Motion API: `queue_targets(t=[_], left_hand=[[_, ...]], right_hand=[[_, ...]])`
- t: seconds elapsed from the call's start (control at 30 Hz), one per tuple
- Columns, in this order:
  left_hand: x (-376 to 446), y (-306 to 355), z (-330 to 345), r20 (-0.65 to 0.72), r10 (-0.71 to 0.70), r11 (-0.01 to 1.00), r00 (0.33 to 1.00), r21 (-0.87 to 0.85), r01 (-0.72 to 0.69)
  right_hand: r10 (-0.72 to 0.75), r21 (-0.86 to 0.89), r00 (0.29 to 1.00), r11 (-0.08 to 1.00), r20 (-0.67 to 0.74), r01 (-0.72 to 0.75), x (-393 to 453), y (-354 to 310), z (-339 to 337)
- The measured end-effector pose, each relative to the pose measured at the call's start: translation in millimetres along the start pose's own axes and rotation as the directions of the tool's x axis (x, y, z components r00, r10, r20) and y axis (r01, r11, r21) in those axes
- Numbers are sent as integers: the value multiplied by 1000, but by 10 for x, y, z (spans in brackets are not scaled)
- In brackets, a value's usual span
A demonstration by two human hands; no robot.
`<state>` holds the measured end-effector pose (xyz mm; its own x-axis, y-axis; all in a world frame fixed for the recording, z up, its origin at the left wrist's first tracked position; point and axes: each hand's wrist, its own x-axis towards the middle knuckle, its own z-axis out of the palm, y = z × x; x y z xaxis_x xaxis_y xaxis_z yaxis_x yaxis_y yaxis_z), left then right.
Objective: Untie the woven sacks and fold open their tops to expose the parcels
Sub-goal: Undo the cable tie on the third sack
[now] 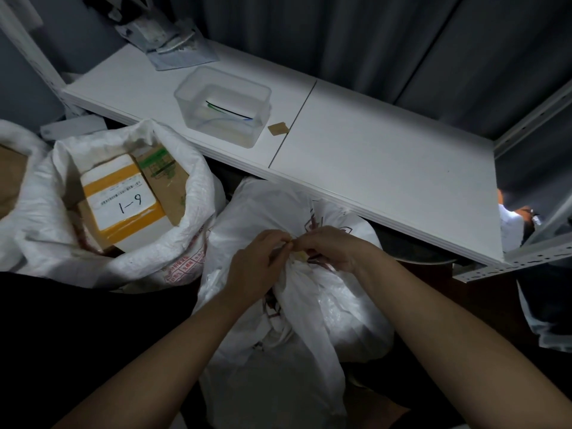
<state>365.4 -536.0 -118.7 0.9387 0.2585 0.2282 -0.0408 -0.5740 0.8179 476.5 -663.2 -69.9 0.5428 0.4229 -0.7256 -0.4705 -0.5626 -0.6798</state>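
Sack at 9 o'clock (123, 243) is already folded open with parcels (120, 199) showing, so now my left hand (257, 267) and right hand (331, 246) are both pinching the knot (294, 243) on the tied sack (297, 305) dead center, next I gotta work it loose.

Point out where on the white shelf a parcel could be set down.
The white shelf is bare right of its seam, up to the metal upright. Left of the seam is crowded: the clear plastic tub, a brown scrap, and crumpled packaging at the far left end.
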Motion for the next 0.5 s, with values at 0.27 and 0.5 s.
queue_targets(t=[0.27,0.5], left_hand=[[30,-67,-74,65,-26,998,998,63,22],[68,-68,-83,93,-86,982,992,176,68]], right_hand=[[-38,25,999,999,19,38,-6,47,-17],[-74,186,997,980,29,67,-92,47,-67]])
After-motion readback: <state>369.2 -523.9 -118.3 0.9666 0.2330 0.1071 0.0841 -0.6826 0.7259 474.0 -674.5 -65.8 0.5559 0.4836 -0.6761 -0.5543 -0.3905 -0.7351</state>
